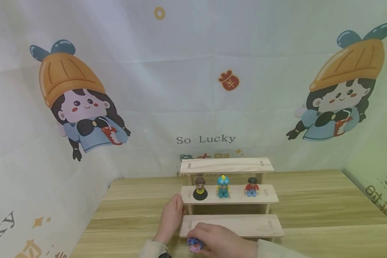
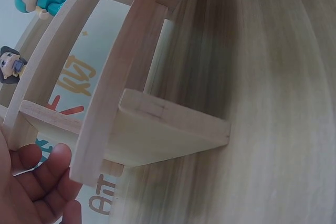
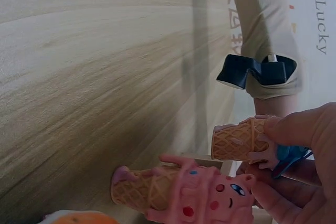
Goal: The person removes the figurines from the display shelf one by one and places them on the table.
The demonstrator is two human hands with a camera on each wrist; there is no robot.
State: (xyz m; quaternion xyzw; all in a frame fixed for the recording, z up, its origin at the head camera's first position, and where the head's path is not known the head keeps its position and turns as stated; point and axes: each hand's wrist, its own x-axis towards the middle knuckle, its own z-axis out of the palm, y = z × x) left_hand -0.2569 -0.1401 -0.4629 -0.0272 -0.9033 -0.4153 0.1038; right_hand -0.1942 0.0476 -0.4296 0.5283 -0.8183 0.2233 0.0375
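Observation:
In the head view my right hand (image 1: 220,238) pinches a small blue-and-pink figurine (image 1: 195,245) in front of the lowest step of a wooden three-step stand (image 1: 229,225). The right wrist view shows that figurine's waffle-cone base (image 3: 239,141) by the thumb. A pink figurine (image 3: 210,198) on a similar cone is close to those fingers; whether they touch it, I cannot tell. Beside the stand's left end is my left hand (image 1: 170,216), its relaxed fingers (image 2: 52,166) against the boards. On the middle step are a bun-haired figurine (image 1: 200,187), a teal-suited figurine (image 1: 223,187) and a red-jacketed figurine (image 1: 252,187).
The stand is on a wood-grain table (image 1: 132,200). A printed cloth (image 1: 193,89) hangs behind and at the sides. An orange-and-white thing (image 3: 79,217), cut off by the frame, shows at the bottom of the right wrist view.

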